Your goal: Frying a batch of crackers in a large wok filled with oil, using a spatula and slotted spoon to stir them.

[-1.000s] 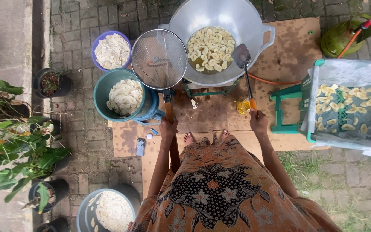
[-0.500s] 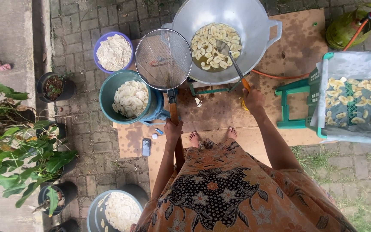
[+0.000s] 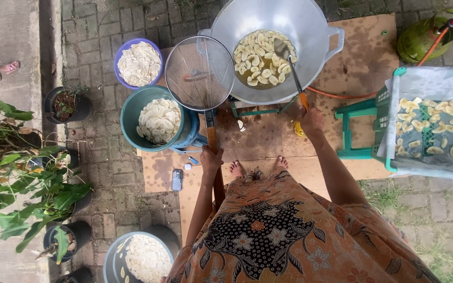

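Left hand (image 3: 211,157): clenched on the wooden handle of the round mesh strainer (image 3: 199,73), held over the wok's left rim.
Right hand (image 3: 310,118): clenched on the spatula (image 3: 289,68), its blade among slices in the wok (image 3: 321,26).

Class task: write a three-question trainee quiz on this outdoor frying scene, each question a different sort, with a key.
1. True or false: the right hand holds the spatula in the wok.
2. The left hand grips the handle of: A) the mesh skimmer B) the teal bucket C) the purple bowl
3. What colour is the stool?

Key: 1 true; 2 A; 3 green.
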